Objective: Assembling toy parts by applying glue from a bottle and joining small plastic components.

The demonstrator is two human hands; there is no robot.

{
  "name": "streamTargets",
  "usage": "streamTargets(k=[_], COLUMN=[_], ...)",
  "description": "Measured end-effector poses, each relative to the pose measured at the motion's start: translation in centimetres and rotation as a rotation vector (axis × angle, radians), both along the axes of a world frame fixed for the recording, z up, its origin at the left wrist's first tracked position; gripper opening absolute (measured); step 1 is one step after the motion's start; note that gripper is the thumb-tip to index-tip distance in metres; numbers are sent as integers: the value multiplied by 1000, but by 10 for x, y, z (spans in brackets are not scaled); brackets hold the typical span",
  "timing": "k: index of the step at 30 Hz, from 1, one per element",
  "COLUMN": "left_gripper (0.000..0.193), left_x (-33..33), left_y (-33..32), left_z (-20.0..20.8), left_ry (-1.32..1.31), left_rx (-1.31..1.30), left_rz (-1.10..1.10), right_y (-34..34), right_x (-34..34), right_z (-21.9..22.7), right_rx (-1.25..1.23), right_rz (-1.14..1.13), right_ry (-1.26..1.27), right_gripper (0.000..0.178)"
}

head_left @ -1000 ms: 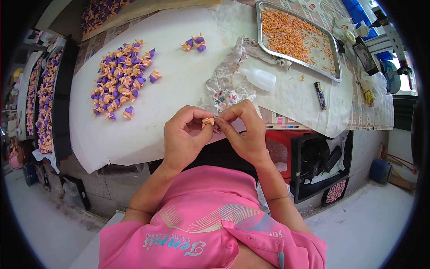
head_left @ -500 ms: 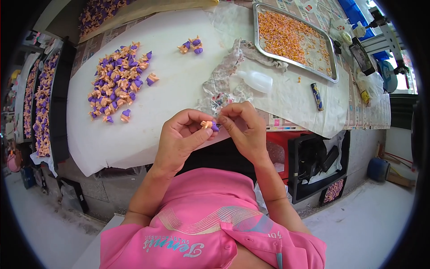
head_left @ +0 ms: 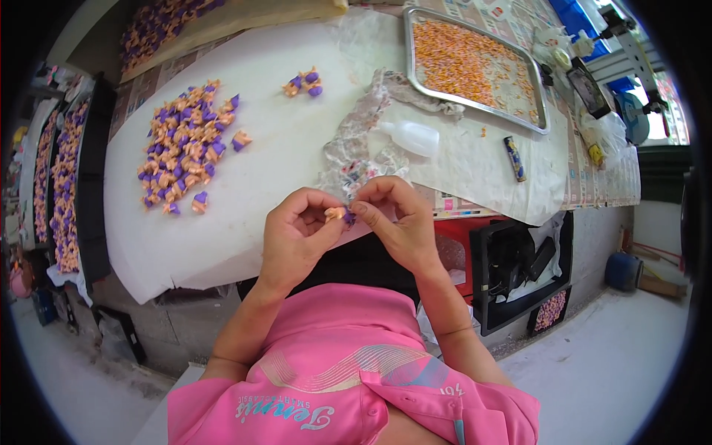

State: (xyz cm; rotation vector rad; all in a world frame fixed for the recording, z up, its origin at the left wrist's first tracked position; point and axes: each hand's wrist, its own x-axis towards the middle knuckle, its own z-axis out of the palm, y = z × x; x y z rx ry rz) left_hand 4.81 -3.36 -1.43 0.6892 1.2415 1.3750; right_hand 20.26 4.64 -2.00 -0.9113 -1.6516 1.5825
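My left hand (head_left: 300, 233) pinches a small peach-and-purple plastic figurine (head_left: 334, 214) between thumb and fingers, its purple end toward the right. Against that purple end, the thumb and forefinger of my right hand (head_left: 397, 222) are pressed together; whatever they may hold is too small or hidden to make out. Both hands are over the table's near edge. To their left lies a pile of similar figurines (head_left: 182, 144), with one loose figurine (head_left: 241, 140) beside it. A small cluster of figurines (head_left: 303, 82) sits farther back.
A crumpled patterned cloth (head_left: 352, 141) and a translucent squeeze bottle (head_left: 414, 138) lie beyond my hands. A metal tray (head_left: 475, 103) holds many tiny orange-yellow pieces. Near it lies a dark blue tube (head_left: 515, 159). A black bin (head_left: 486, 311) stands below the table, right.
The view has shifted slightly, so the table things appear a little farther left. My right fingertips have come closer onto the figurine's purple end, covering more of it.
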Motion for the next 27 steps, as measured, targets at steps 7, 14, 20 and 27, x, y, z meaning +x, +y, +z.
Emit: streamTargets(k=[7,14,20,27], left_gripper=[15,21,21,24], left_x=[10,12,16,22], left_y=[1,1,3,-4], left_z=[26,31,41,61], left_ry=[-140,-280,-284,-211], left_rx=[55,64,50,13], left_rz=[-19,-30,-42,48], right_y=[31,151,206,232], right_x=[29,68,40,31], right_z=[32,48,44,22], right_rx=[349,931,960,820], right_rz=[-109,-387,-201,-232], right_ry=[-96,-470,-774,-1012], right_gripper=[16,13,12,14])
